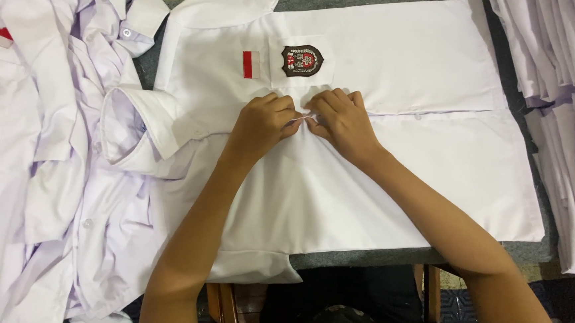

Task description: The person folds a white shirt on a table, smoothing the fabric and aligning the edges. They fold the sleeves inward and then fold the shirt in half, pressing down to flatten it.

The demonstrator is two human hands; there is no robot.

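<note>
Fingers of your left hand [262,124] and right hand [339,120] pinch together on the white shirt [368,170], flat mid-frame on the desk [400,256]. Pull hard and its front could wrinkle.

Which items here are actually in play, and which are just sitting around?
In play:
- white short-sleeved shirt with a red-and-white patch and dark crest badge, spread flat
- left hand and right hand, both pinching its front placket

Sitting around:
- loose heap of crumpled white shirts, on the left
- stack of folded white shirts, on the right
- grey padded table
</note>
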